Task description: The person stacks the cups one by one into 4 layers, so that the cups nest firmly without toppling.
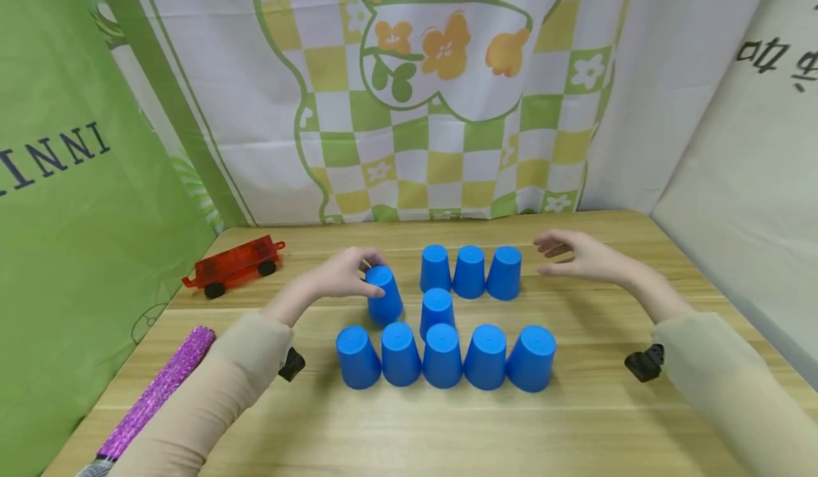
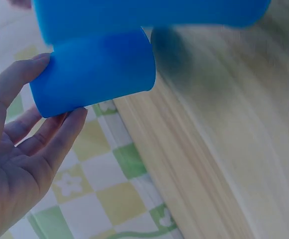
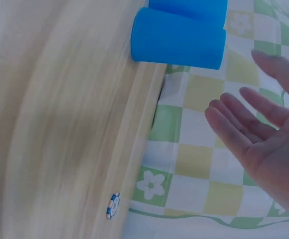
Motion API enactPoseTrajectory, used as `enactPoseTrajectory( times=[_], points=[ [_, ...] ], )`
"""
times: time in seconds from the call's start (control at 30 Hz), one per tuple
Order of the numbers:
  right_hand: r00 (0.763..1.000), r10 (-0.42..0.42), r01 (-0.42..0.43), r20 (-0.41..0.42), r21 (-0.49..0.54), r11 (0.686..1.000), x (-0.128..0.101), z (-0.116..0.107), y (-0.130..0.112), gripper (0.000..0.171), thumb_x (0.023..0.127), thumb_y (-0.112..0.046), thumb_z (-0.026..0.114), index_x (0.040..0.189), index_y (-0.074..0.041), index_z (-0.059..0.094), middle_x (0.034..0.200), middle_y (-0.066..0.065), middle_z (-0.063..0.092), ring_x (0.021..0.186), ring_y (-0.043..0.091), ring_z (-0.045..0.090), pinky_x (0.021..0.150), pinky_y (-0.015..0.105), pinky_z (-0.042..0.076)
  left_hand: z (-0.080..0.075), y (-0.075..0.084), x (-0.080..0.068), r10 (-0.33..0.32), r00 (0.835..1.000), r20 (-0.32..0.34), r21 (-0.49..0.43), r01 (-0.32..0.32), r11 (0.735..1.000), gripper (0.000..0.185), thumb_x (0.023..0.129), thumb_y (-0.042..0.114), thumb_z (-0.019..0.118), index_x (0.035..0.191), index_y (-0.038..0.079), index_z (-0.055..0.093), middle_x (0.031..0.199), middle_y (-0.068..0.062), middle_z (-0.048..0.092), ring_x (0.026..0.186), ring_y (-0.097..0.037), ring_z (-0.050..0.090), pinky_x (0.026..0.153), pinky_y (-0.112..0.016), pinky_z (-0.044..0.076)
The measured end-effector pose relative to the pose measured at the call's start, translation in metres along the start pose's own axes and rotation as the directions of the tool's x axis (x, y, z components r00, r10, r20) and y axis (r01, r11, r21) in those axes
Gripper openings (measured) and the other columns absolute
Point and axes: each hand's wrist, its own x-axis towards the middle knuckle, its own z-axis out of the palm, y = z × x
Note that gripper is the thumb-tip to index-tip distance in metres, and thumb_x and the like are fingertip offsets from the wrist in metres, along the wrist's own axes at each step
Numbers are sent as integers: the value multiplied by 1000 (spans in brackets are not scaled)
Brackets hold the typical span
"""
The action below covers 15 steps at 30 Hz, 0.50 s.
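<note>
My left hand (image 1: 350, 272) grips a blue cup (image 1: 385, 305) near its closed top, thumb on one side and fingers on the other. That upside-down cup tilts slightly; in the left wrist view the held cup (image 2: 94, 74) shows between thumb and fingertips. My right hand (image 1: 584, 255) hovers with loosely bent fingers and nothing in them, right of a back row of three upside-down blue cups (image 1: 470, 272). A single blue cup (image 1: 437, 310) stands in front of that row. Nearest me is a front row of several blue cups (image 1: 442, 358), all upside down.
A red toy wagon (image 1: 236, 264) with black wheels sits at the table's back left. Along the left edge lies a glittery purple stick (image 1: 160, 392). A patterned curtain (image 1: 441, 143) hangs behind the wooden table (image 1: 415, 431), and a green cloth (image 1: 77, 214) on the left.
</note>
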Motion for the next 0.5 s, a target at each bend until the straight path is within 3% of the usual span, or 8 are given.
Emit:
enactPoseTrajectory(
  times=[0.2,0.37,0.5],
  points=[
    [999,30,-30,-16,-23,999,-16,3,-9,41,92,-15,60,124,8,50,121,27,57,109,40,58,86,45,53,-12,-10,15,-31,999,-25,11,31,999,39,80,16,73,113,0,58,110,-17,62,104,-31,60,92,-42,51],
    [1000,29,-29,-4,-8,1000,-31,6,-19,39,94,-17,57,125,6,50,122,24,57,109,38,58,87,45,52,-18,-17,25,-59,997,-44,14,60,998,40,81,16,73,113,-2,58,109,-18,61,104,-32,60,91,-42,52],
    [999,40,-41,17,25,999,-43,9,-27,38,96,-20,55,127,2,50,123,20,58,110,34,58,87,37,54,-20,-21,30,-84,995,-57,25,85,996,43,81,18,73,115,-2,57,113,-20,61,105,-35,61,88,-42,53]
  ],
)
